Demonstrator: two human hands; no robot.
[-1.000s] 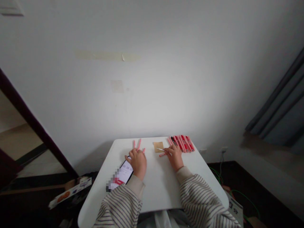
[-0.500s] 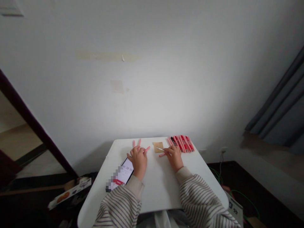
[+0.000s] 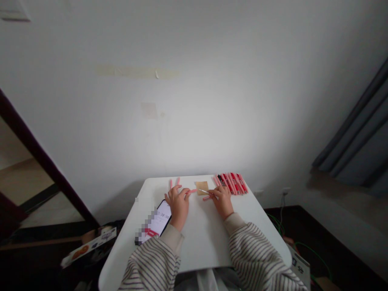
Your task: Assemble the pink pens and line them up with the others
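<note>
My left hand (image 3: 178, 204) is closed on a slim pink pen barrel (image 3: 193, 190), pinched between thumb and fingertips and pointing right toward a tan square of paper (image 3: 201, 185). My right hand (image 3: 224, 202) pinches a thin white pen refill (image 3: 203, 191) whose tip extends left over the paper. Under that hand's fingers lies a short pink pen piece (image 3: 206, 198), partly hidden. Just beyond the left fingers, two pink pen parts (image 3: 178, 180) rest on the table, their lower ends covered by the hand.
A row of pink and red pens (image 3: 233, 184), one with black, lies at the table's back right. A phone (image 3: 160, 218) with a lit timer screen is beside my left wrist. The white table (image 3: 206, 242) stands against the wall; cables (image 3: 281, 226) run along the floor at right.
The pink barrel in my left hand has swung from pointing up and away to nearly level, its end shifting right toward the refill. My right hand stays almost still.
</note>
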